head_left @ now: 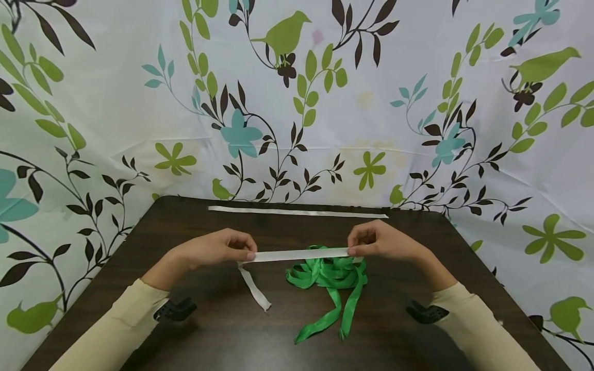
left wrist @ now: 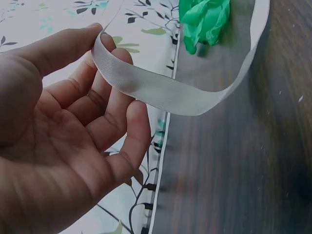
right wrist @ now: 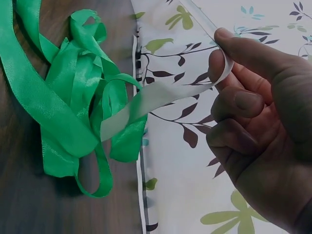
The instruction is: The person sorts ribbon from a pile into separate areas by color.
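A white ribbon [head_left: 301,254] is stretched nearly level between the two hands above the table. My left hand [head_left: 221,247] pinches it between thumb and index finger; a loose tail hangs from there down toward the table. In the left wrist view this tail of white ribbon [left wrist: 170,95] curves below the fingertips. My right hand [head_left: 382,241] pinches the other side, and in the right wrist view a short free end of the ribbon [right wrist: 163,97] hangs over the green pile. That tangled green ribbon [head_left: 331,273] lies on the table behind and below the stretched ribbon, nearer the right hand.
Along the far edge of the dark wooden table [head_left: 223,330] lies a straight white strip [head_left: 297,212]. A patterned cloth [head_left: 315,93] with birds and leaves hangs behind and at both sides. Two loose ends of the green ribbon trail toward the front.
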A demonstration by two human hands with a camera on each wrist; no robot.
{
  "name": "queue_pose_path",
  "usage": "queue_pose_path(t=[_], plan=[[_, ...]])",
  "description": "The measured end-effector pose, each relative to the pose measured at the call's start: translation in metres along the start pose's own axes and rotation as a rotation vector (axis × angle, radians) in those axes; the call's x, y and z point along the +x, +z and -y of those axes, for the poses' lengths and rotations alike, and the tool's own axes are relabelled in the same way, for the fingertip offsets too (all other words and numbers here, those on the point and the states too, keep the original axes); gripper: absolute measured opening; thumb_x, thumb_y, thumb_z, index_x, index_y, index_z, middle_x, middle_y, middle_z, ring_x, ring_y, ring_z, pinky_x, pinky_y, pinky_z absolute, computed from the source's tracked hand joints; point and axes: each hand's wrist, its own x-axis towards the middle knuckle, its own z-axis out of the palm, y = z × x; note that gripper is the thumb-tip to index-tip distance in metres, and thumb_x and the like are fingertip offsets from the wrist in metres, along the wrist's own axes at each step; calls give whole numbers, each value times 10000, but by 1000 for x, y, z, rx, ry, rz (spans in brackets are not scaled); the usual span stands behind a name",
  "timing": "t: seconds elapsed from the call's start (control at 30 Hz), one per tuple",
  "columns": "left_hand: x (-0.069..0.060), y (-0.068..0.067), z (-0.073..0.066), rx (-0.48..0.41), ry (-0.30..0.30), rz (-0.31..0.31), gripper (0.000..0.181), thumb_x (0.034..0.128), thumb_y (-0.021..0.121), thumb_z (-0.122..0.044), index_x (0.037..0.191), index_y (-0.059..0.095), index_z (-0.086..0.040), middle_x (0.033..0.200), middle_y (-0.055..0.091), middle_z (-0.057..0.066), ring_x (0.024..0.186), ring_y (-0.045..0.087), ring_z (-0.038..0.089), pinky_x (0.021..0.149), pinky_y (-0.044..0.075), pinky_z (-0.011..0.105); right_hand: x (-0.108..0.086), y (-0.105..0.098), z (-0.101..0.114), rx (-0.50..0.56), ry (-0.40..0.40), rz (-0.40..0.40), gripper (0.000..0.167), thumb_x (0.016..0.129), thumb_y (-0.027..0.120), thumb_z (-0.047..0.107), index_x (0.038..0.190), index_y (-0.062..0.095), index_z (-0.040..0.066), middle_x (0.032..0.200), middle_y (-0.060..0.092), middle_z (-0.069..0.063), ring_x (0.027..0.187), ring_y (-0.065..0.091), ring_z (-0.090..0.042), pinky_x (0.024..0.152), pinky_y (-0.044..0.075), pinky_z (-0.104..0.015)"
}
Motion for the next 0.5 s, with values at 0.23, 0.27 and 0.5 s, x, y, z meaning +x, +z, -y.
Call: queue_pose_path(t=[0.23, 0.27, 0.5], plan=[[-5, -14, 6, -28, -7, -26, 230, 1024, 653, -293, 1109, 690, -83, 909, 614, 142, 869, 596, 332, 828, 446, 580, -3, -4, 2, -20, 16, -3, 42, 1012, 665, 115, 1031, 703, 120, 849, 660, -164, 638, 520, -179, 561, 465, -386], [-6, -16, 7, -24, -5, -31, 231, 1027, 648, -289, 1111, 687, -77, 909, 614, 147, 870, 600, 334, 834, 447, 578, -3, -4, 2, -26, 19, -4, 44, 1012, 667, 122, 1034, 705, 123, 847, 661, -149, 638, 517, -189, 561, 461, -397], [-10, -31, 14, -21, -11, -97, 257, 1033, 637, -304, 1120, 682, -66, 921, 606, 144, 870, 602, 323, 862, 463, 565, -10, -12, -1, -46, 14, -34, 62, 1005, 672, 96, 1037, 713, 129, 845, 644, -191, 664, 529, -333, 580, 486, -394]])
